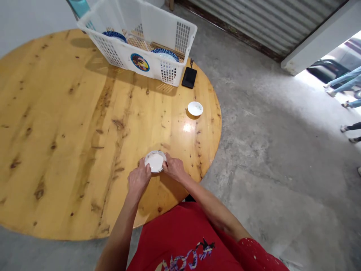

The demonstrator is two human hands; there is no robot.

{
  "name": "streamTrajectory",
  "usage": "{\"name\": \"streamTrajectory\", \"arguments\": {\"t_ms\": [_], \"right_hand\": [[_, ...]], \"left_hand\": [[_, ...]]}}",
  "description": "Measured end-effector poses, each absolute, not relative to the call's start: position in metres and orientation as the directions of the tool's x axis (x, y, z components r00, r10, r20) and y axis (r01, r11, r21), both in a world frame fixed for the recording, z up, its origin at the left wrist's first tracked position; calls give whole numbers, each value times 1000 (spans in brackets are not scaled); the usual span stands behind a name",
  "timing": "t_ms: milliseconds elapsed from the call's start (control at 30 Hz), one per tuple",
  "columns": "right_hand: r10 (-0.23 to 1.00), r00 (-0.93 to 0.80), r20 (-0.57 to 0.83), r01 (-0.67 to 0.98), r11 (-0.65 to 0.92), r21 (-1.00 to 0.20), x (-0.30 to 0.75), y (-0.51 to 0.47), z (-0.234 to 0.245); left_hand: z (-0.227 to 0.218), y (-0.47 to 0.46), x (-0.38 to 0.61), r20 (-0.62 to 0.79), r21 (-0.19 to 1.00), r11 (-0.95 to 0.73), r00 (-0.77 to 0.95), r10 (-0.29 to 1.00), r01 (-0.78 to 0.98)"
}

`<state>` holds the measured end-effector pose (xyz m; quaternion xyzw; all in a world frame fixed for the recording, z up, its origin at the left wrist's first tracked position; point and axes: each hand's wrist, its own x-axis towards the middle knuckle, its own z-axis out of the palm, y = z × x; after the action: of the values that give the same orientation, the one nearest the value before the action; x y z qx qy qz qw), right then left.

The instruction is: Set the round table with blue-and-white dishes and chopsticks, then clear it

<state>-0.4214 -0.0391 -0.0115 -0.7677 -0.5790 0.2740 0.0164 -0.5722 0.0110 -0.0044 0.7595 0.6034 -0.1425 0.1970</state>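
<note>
Fingers (146, 169) of the left hand (138, 180) curl narrowly onto the 8 o'clock rim of a small white saucer (155, 162), and the right hand (174, 168) pinches the same rim from 3 o'clock, so both hands hold it; whether it touches the round wooden table (56, 131) cannot be told. It sits near the table's 5 o'clock edge, just ahead of the person's red shirt (183, 233), whose printed lettering (186, 259) is cut off and unreadable. From the saucer, bare wood spreads wide toward 9 and 10 o'clock. At 12 o'clock stands a white plastic basket (182, 37) holding blue-rimmed plates (166, 55); its near wall bears a round sticker (140, 62) with a palm-tree picture, any wording too small to read. A black phone (189, 77) lies just beside the basket's right corner, close to the table edge. A second saucer (195, 108) rests at 1 o'clock, well apart from the hands. Past the edge at 3 o'clock, concrete floor (267, 150) lies open, with other people's legs (349, 130) far off.
</note>
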Motion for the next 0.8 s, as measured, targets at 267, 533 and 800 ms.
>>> {"name": "streamTrajectory", "arguments": {"t_ms": [267,533,800], "right_hand": [[853,246,-461,719,-480,-504,-420,-35,-20],[843,334,-421,614,-534,-582,-421,-52,-31],[813,449,-371,467,-567,-678,-374,-121,-35]], "left_hand": [[-18,20,-584,-605,554,154,268,750,818],[-29,9,-577,-505,591,76,295,811,803],[-20,-46,-526,-469,585,-58,396,789,809]]}}
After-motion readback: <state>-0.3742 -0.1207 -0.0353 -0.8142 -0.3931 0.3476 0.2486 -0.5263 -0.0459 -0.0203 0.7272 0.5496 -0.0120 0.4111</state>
